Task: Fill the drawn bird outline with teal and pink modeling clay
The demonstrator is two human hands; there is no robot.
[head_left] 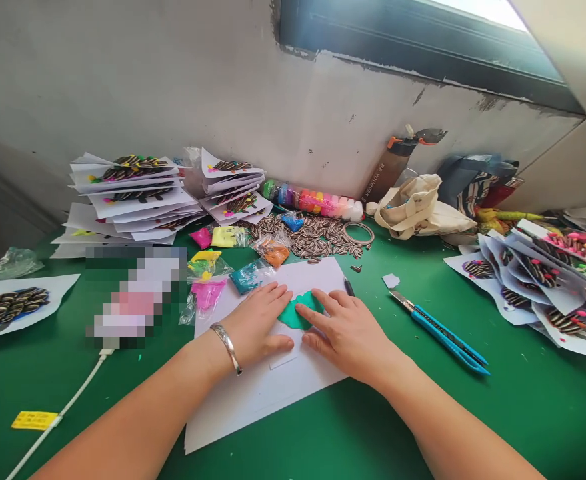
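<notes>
Green clay patch [297, 315]: one, flattened, irregular in outline, lying on white paper [243, 407] toward its upper part. Position: between the two hands, ahead of both thumbs.

Left hand [255, 323]: palm down, fingers extended and gripping nothing; fingertips at the patch's left edge, thumb on the paper just below it. Silver bracelet [227, 349] at the wrist.

Right hand [349, 328]: palm down, fingers spread, likewise gripping nothing; index fingertip resting over the patch, covering part of its right side, thumb near its lower edge.

Dark pen [349, 287]: one, partly hidden, just beyond the right hand.

Blue bag of clay [247, 276]: one, at the paper's upper left, beyond the left hand. Pink clay [207, 293]: one lot, left of that bag.

Striped seeds [317, 237]: loose heap, beyond the paper's far edge.

Utility knife [443, 335]: one, blue handle, blade showing, on the green bench [373, 433], right of the right hand and apart from it.
</notes>
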